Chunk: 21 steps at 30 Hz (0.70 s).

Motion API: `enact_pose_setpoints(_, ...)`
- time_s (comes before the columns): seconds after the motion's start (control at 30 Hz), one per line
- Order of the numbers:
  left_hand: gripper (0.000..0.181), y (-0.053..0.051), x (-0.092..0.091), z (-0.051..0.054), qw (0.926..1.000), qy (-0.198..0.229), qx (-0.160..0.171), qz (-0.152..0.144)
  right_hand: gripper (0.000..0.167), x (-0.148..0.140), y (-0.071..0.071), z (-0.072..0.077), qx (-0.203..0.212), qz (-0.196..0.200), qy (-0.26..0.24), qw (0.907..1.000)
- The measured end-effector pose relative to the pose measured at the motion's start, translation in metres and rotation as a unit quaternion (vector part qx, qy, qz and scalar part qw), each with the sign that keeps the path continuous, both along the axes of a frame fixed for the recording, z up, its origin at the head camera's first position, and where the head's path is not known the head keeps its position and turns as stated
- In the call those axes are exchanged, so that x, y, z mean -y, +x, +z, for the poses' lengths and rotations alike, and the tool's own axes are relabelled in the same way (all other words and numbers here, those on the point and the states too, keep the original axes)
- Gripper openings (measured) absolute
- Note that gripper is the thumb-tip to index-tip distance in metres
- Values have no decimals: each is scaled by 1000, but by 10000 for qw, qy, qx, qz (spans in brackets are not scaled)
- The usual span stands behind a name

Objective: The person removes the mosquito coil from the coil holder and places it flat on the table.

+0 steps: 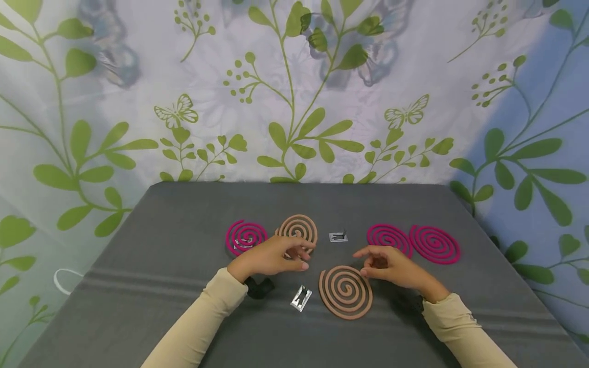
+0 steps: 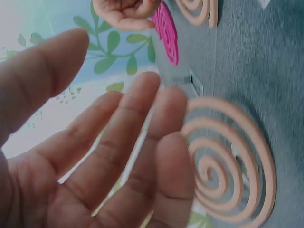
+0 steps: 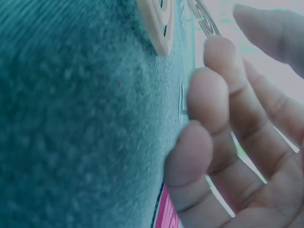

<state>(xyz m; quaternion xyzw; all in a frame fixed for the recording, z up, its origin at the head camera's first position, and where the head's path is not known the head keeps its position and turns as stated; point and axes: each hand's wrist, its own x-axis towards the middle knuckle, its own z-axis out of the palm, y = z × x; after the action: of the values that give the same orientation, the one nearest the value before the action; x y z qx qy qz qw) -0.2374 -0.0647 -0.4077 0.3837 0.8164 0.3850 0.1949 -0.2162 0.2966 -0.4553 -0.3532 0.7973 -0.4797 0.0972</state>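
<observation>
My left hand [image 1: 276, 255] hovers with loosely bent fingers over the near edge of a tan mosquito coil [image 1: 298, 216], holding nothing. Beneath that coil, in the left wrist view, bits of a metal stand [image 2: 244, 178] show. Left of it, a pink mosquito coil [image 1: 247, 236] lies over another metal stand. My right hand [image 1: 395, 266] is also empty, fingers relaxed, thumb close to the far right edge of the nearer tan coil [image 1: 348, 290]; whether it touches, I cannot tell. Between the hands, nearer me, lies a loose metal stand [image 1: 301, 298].
Another metal stand [image 1: 338, 236] lies behind the nearer tan coil, its prong raised. Two pink coils lie side by side at the right, one partly behind my right hand [image 1: 384, 235], the other [image 1: 434, 244] farther right. A grey cloth [image 1: 193, 204] covers the table; a leaf-patterned curtain hangs behind.
</observation>
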Motion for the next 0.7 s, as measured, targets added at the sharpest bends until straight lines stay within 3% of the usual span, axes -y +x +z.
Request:
enact_pose_setpoints(0.2,44,-10,11,4,9963,499,-501,489,28,9,0,5,-253,-475,-91,9985)
enact_pose_setpoints(0.4,42,-20,17,7,9869,980,-885,926,29,15,-4,11,-422,-564,-49,9975)
enact_pose_setpoints(0.53,45,-23,22,5,9829,1047,-1055,1092,31,23,-8,14,-307,-508,-1,9982)
enact_pose_setpoints(0.7,52,-22,27,3,9822,938,-1024,1267,34,35,-14,16,-196,-450,148,9987)
